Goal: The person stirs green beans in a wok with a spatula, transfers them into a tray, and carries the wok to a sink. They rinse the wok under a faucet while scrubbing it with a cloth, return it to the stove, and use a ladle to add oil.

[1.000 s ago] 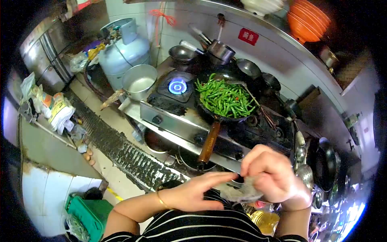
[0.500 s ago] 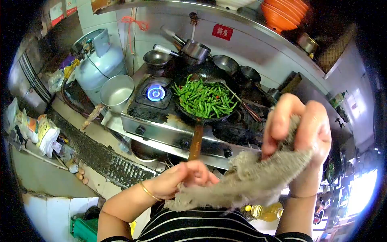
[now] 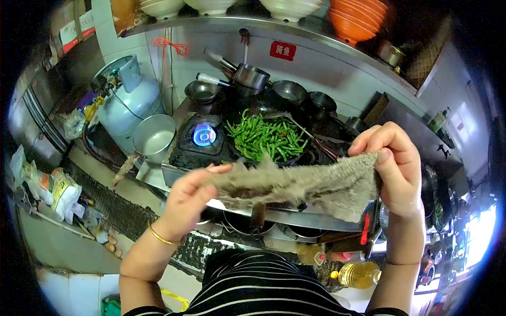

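A worn grey-brown rag is stretched between my two hands in front of the stove. My left hand grips its left end, and my right hand pinches its right end between thumb and fingers. Behind the cloth, a dark wok holds chopped green beans with a few red bits. The wok's wooden handle points toward me, partly covered by the rag. A long-handled utensil leans on the wok's right rim.
A blue flame burns on the left burner. Left of the stove stand a gas cylinder and a metal pot. Several pans line the back. Bowls sit on the shelf above. An oil bottle is at lower right.
My left hand has risen and moved left, spreading the rag out flat between both hands. The rag now hangs higher, across the stove's front edge. The view has shifted slightly.
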Demonstrator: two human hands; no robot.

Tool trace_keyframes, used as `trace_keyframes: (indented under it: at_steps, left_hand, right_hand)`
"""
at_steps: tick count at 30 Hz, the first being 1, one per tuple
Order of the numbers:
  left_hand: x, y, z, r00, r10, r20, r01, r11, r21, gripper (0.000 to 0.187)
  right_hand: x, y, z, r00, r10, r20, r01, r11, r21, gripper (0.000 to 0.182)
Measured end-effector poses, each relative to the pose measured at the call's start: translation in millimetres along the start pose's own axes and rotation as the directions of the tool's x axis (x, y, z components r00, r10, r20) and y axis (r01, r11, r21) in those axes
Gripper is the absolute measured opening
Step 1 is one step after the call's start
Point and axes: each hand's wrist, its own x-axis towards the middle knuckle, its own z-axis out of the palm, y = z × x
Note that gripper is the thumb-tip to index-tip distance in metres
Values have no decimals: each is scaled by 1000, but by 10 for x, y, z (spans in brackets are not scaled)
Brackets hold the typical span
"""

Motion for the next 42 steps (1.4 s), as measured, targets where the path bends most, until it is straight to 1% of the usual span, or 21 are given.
trace_keyframes:
  at_steps: [1,3,5,7,10,13,16,17,19,20,22,26,27,29,30,32,34,37,39,41,42]
  left_hand:
    - [22,-47,-36,996,-83,-24,70,937,-343,27]
    - [180,122,54,981,-193,-18,148,807,-572,28]
    - [335,-41,35,933,-357,-46,230,689,-688,37]
    - [486,-132,36,897,-407,173,359,442,-822,39]
    - [603,-649,-98,843,-452,293,452,298,-841,40]
    - [583,-1277,-157,697,-672,250,585,331,-740,37]
    - [428,-1820,-32,595,-800,74,630,406,-662,35]
    - [352,-2039,-36,641,-759,113,608,413,-678,22]
    - [180,-2481,62,594,-803,54,633,425,-647,39]
    - [112,-2484,128,601,-799,25,659,477,-581,48]
    - [190,-1899,344,561,-808,181,686,331,-648,60]
    - [440,-1504,399,509,-741,439,771,165,-615,54]
    - [455,-1574,400,492,-749,444,794,177,-581,50]
    - [490,-1764,398,463,-764,450,834,203,-513,41]
    - [512,-1744,407,458,-773,439,841,215,-497,39]
    - [583,-1656,440,452,-786,421,854,245,-460,34]
    - [587,-1606,496,451,-809,377,848,256,-464,29]
    - [512,-1636,494,451,-798,399,809,177,-560,27]
    - [501,-1484,545,525,-806,272,782,331,-529,28]
    - [502,-1287,591,561,-823,88,763,473,-441,29]
    - [405,-1432,566,614,-790,14,727,558,-400,31]
  right_hand:
    - [-21,48,22,1000,5,-14,-5,1000,6,11]
    - [-50,174,52,995,86,-43,-88,995,-41,9]
    - [-59,406,84,989,143,-47,-146,988,-58,11]
    - [-105,690,120,957,282,-62,-278,959,57,10]
    - [-227,1263,196,880,457,-128,-382,842,381,9]
    - [-492,1989,298,787,581,-208,-440,765,471,7]
    - [-808,2599,543,644,682,-346,-493,716,493,5]
    - [-904,2748,663,632,667,-395,-488,738,466,7]
    - [-1137,3026,773,722,590,-360,-578,801,154,13]
    - [-1192,3015,855,691,656,-304,-610,754,243,17]
    - [-1169,2881,1048,622,749,-229,-653,658,375,23]
    - [-1199,2694,1306,718,646,-259,-579,761,293,20]
    - [-1194,2688,1337,900,315,-301,-371,916,-150,18]
    - [-1163,2413,1345,882,428,-199,-442,897,-28,21]
    - [-1167,2370,1362,913,366,-179,-364,930,45,25]
    - [-1226,2228,1353,824,564,-54,-539,809,233,27]
    - [-1185,2114,1268,911,411,-38,-411,912,0,27]
    - [-1148,1975,1184,897,441,-36,-435,864,-253,28]
    - [-1149,1991,1244,827,523,-207,-539,842,-23,22]
    - [-917,1900,1324,721,591,-362,-482,803,351,21]
    - [-840,1914,1339,685,621,-382,-480,779,404,23]
